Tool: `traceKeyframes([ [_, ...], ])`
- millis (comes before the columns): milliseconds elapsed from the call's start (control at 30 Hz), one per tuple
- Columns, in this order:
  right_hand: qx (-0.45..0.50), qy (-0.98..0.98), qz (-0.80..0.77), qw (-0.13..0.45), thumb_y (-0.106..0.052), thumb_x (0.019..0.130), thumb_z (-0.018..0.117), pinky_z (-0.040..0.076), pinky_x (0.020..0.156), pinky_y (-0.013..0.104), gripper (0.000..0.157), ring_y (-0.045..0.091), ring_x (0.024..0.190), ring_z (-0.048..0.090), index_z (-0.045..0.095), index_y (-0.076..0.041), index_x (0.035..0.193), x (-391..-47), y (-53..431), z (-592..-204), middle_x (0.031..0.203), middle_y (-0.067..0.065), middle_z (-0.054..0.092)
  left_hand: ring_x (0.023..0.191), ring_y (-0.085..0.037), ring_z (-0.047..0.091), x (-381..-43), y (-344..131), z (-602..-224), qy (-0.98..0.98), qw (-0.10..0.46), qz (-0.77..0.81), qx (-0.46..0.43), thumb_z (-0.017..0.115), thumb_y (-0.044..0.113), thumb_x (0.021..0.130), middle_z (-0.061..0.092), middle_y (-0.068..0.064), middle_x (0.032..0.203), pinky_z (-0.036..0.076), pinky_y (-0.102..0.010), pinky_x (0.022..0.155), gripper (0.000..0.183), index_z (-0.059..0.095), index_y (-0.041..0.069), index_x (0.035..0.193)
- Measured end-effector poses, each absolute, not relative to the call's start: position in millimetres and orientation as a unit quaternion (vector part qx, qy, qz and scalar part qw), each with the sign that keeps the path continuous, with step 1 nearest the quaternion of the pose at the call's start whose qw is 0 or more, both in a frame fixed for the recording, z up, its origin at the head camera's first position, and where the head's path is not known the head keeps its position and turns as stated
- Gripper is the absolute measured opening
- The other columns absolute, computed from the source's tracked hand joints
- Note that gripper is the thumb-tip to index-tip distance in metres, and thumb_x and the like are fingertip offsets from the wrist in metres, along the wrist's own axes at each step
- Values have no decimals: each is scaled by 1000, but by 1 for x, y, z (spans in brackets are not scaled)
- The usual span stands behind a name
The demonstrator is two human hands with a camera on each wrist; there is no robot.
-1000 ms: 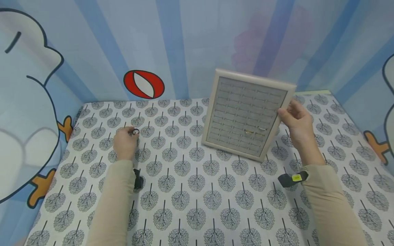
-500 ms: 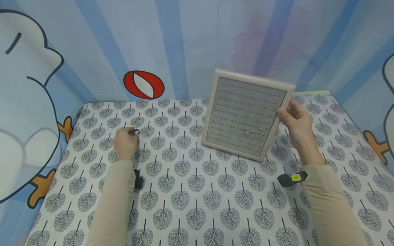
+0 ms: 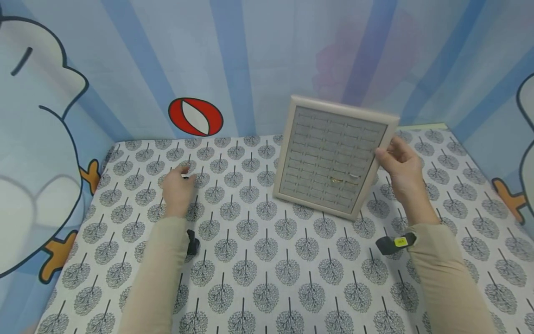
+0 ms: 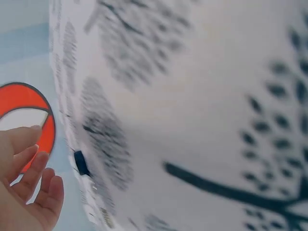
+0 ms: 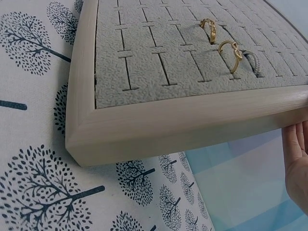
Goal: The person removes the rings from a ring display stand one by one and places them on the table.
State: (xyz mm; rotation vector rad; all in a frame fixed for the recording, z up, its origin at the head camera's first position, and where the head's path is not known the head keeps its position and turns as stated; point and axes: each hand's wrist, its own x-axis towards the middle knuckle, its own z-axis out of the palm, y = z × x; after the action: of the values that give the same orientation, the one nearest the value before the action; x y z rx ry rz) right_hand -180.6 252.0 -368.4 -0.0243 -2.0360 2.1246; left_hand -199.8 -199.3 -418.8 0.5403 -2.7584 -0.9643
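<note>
Soft, even light falls across my table (image 3: 267, 260). Of my 3 views, the left wrist's is pale and washed out, its cloth (image 4: 207, 96) smeared, though my left fingers (image 4: 55, 192) look fairly crisp. The right wrist's is dimmer, sharp on the rings (image 5: 237, 53), with soft shading beside the ring board (image 5: 159, 125).

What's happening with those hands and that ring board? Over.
Left hand open, empty, near a small dark object. Right hand gripping ring board by its edge. Three rings slotted in. No obstruction visible.
</note>
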Motion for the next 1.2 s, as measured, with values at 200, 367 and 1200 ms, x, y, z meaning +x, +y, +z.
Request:
traceKeyframes([
  [200,-10,-687,720,97,-14,88,67,47,85,8,49,1,99,57,52,-19,134,-180,252,-368,104,-16,64,114,-33,55,-201,-179,-407,-923,117,-339,141,58,16,93,58,-18,128,50,-46,90,38,55,3,129],
  [367,-15,-691,716,97,-15,88,67,47,85,8,50,1,99,57,51,-19,135,-180,251,-368,104,-16,63,114,-31,54,-203,-158,-399,-911,107,-384,111,58,18,94,58,-14,128,50,-44,88,39,54,6,131],
  [1200,-27,-690,717,94,-18,87,68,47,84,8,53,0,99,57,49,-19,137,-180,252,-367,105,-16,62,105,-18,59,-178,-22,-365,-891,4,-448,-75,63,18,90,64,-2,120,52,-31,88,36,58,16,125],
])
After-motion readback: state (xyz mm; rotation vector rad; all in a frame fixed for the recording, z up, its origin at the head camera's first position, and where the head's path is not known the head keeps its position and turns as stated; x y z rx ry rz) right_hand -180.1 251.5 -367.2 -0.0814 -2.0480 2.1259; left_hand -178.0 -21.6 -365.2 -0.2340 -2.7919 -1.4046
